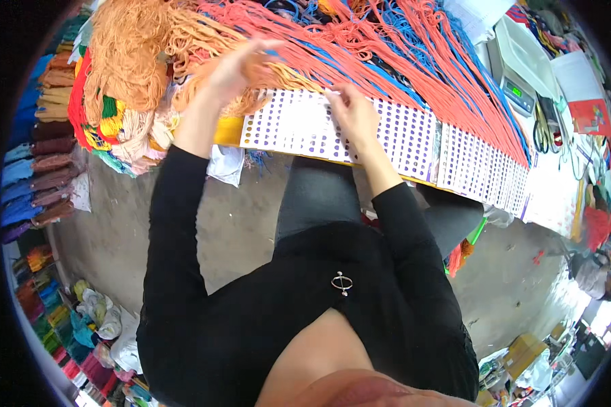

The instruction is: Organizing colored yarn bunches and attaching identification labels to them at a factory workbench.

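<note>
A long white card (404,139) with rows of dark-rimmed holes lies along the table's near edge. At its upper edge my right hand (356,119) is closed, thumb and fingers pinched at the end of a light orange yarn bundle (295,80). My left hand (234,71), smeared by motion, is raised over the light orange yarn to the left, its fingers stretched apart with nothing visible in them. Beyond the card, coral-red yarn strands (428,81) fan across the table, with blue yarn (394,88) between them.
A large heap of orange yarn (125,47) covers the table's left end. To the right stand a digital scale (519,68) and scissors (542,132). Folded yarn bundles (51,149) are stacked at far left. A cardboard box (525,354) sits at lower right.
</note>
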A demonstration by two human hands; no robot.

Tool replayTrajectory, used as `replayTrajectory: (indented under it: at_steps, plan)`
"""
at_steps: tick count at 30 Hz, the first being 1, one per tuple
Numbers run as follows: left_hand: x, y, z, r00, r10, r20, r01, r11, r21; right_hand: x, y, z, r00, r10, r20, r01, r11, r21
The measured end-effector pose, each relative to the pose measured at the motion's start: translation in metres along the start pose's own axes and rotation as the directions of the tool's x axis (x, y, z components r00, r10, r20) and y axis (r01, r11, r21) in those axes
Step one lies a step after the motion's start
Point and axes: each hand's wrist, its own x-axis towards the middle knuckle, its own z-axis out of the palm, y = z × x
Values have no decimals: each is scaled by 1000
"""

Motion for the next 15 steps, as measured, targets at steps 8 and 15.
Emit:
replayTrajectory:
  at_steps: [8, 15]
  plan:
    - [-10, -23, 88, 961, -100, 256, 157, 965, -211, -13, -44, 3, 992, -124, -35, 113, 700, 705]
    - [-9, -16, 87, 933, -43, 358, 209, 873, -440, -17, -50, -11, 993, -115, 12, 55, 561, 826]
